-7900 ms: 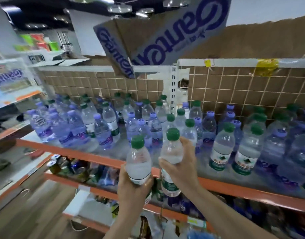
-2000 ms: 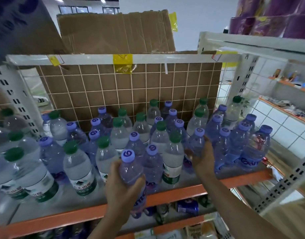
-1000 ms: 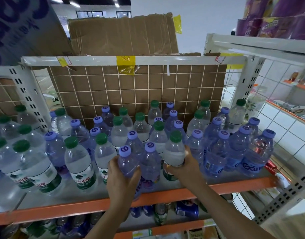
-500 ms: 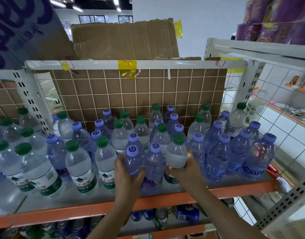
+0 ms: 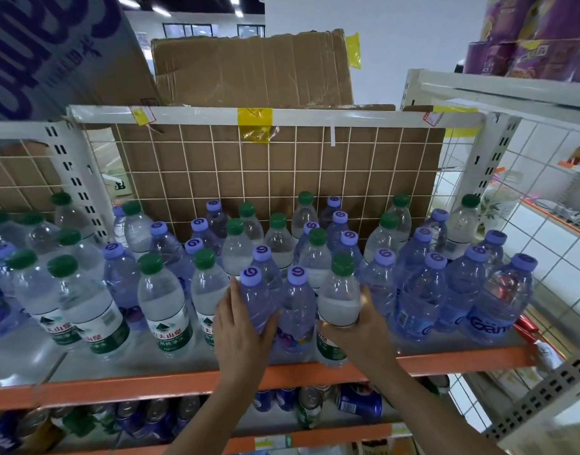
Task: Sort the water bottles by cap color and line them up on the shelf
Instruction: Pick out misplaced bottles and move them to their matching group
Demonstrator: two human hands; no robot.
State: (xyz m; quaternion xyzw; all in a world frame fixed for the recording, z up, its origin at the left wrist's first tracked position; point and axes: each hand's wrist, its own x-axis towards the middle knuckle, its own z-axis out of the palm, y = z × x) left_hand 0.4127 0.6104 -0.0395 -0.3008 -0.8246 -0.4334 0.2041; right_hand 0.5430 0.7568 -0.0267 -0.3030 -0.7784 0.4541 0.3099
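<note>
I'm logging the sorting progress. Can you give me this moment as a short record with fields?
left hand: grips purple-cap bottle
right hand: grips green-cap bottle
between them: another purple-cap bottle
shelf: green and purple caps still mixed
below: cans
on top: cardboard box

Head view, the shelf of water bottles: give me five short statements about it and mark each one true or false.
1. The left hand grips a purple-capped bottle. True.
2. The right hand holds a purple-capped bottle. False: it holds a green-capped bottle.
3. Green and purple caps stand mixed in the back rows. True.
4. Cans lie on the shelf below the orange shelf edge. True.
5. The bottle at the shelf's far right end has a green cap. False: that end bottle has a purple cap.
</note>
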